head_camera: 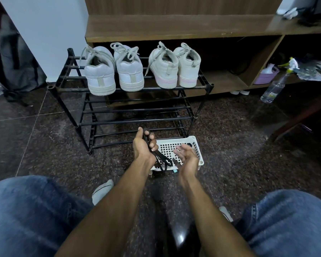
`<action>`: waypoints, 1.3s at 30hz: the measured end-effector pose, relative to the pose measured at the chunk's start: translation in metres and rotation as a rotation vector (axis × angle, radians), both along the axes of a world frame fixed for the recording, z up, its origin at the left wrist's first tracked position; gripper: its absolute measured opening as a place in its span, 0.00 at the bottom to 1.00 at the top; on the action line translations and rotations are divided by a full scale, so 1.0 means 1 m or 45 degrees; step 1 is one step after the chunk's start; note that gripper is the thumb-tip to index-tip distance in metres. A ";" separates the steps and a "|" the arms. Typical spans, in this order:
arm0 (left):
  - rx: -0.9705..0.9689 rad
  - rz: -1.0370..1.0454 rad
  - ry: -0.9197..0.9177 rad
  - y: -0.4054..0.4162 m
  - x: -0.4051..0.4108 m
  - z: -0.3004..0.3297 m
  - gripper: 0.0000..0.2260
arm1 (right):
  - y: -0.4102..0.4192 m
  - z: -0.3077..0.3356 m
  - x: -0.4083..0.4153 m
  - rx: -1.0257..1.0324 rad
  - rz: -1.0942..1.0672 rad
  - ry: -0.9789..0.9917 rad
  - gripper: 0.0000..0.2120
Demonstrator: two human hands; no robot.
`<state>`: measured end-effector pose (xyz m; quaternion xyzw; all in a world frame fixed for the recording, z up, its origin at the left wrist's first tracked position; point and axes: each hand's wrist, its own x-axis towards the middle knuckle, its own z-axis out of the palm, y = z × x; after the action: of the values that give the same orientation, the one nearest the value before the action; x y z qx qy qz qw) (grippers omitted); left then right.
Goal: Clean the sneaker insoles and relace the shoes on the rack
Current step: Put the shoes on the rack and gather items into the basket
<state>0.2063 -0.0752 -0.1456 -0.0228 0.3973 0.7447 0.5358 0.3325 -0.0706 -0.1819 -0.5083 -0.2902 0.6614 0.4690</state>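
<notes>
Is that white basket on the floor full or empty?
Nearly empty: the white basket shows bare mesh; only dark laces dangle into it.

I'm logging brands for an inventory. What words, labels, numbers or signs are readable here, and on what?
None can be read.
Spray bottle: a yellowish label, too small and blurred to read.
Sneakers on the rack: heel tabs show no legible text.
White basket, black laces: no markings visible.

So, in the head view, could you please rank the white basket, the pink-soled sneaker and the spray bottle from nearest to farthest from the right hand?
From the right hand:
1. White basket, directly beneath and behind it on the floor.
2. Pink-soled sneaker, straight ahead on the rack's top shelf.
3. Spray bottle, far off to the right by the wooden shelf.
</notes>
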 end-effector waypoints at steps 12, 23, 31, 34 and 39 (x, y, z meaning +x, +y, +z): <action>-0.218 -0.027 0.161 0.010 -0.003 -0.045 0.15 | 0.006 -0.032 -0.036 0.381 0.913 -0.626 0.12; -0.487 -0.302 0.406 0.031 -0.004 -0.107 0.12 | 0.057 -0.088 -0.028 0.277 1.006 -0.898 0.10; -1.025 -0.547 1.376 0.048 -0.034 -0.176 0.10 | 0.142 -0.129 -0.004 -0.048 0.742 -1.048 0.07; -1.123 -0.605 1.469 0.052 -0.036 -0.195 0.15 | 0.173 -0.151 -0.001 -0.091 0.660 -1.163 0.06; -1.170 -0.548 1.438 0.054 -0.032 -0.206 0.14 | 0.190 -0.166 0.003 -0.040 0.803 -1.562 0.11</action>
<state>0.1746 -0.0215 -0.3515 0.2191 0.8773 0.2816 0.3209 0.3358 0.1198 -0.3475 -0.6889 -0.6274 0.3631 -0.0021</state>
